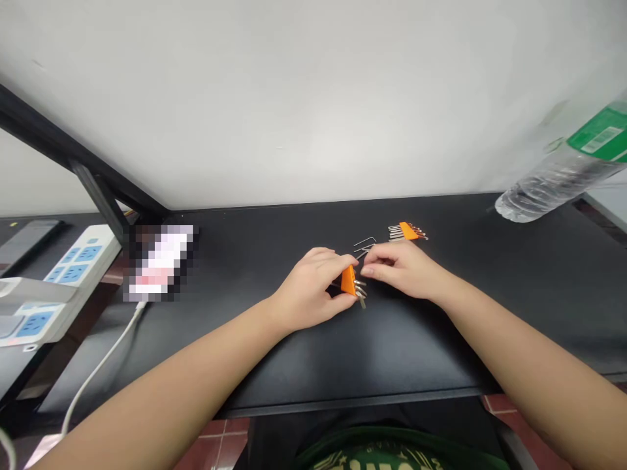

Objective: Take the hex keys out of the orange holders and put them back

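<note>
My left hand (313, 287) is closed around an orange hex key holder (348, 281), gripping it between thumb and fingers. Several hex keys (360, 290) stick out of its right side, their bent ends showing. Just to the right, my right hand (399, 267) is curled with thumb and forefinger drawn together, close to the holder. Whatever is between those fingertips, if anything, is too small to make out. Loose hex keys (364, 242) lie on the table just behind my right fingertips. Beyond that hand rests a second orange hex key holder (408, 230), filled with several keys.
The black table (235, 241) meets a white wall (313, 98). A water bottle (548, 179) with a green label stands at the back right. On the left are a pixelated phone (159, 264) on a white cable (100, 369), a power strip (73, 274) and a black metal frame (98, 196).
</note>
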Available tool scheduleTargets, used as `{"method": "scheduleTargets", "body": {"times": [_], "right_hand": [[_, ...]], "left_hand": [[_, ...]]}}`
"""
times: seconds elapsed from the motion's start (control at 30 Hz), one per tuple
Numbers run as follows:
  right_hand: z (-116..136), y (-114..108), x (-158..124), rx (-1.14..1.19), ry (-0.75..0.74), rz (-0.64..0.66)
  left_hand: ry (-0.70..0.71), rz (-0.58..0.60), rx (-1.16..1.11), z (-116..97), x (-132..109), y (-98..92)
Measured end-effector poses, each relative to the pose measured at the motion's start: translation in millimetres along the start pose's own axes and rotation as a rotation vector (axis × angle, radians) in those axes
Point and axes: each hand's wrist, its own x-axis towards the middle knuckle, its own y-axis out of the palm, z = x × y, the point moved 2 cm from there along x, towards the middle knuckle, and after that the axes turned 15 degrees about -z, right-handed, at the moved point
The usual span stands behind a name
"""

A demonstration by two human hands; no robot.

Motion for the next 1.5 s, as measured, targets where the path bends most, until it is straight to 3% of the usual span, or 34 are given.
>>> {"method": "scheduleTargets", "body": {"times": [0.07, 0.17, 0.4, 0.53, 0.63, 1.1, 1.5], "right_hand": [[-4, -6, 3, -0.237, -0.204, -0.141], [-8, -5, 4, -0.508, -0.37, -0.161], [10, 4, -5, -0.739, -0.382, -0.047], [13, -1, -12, -0.687, -0.24, 0.058], [11, -6, -10, -0.581, -0.207, 0.011], [21, -2, -9, -0.199, -0.545, -0.25], [25, -1, -12, -0.261, -0.617, -0.299]], "left_hand": [[-0.026, -0.007, 0.059, 4, 0, 0.9], [-0.09, -0.063, 0.112, 13, 0, 0.8], [-0.189, -0.076, 0.215, 21, 2, 1.1], [-0.181, -0.047, 0.242, 20, 3, 2.2], [-0.185, -0.044, 0.229, 20, 2, 2.4], [-0.13, -0.055, 0.151, 20, -3, 7.0], [-0.129, -0.059, 0.132, 15, -2, 6.6]]}}
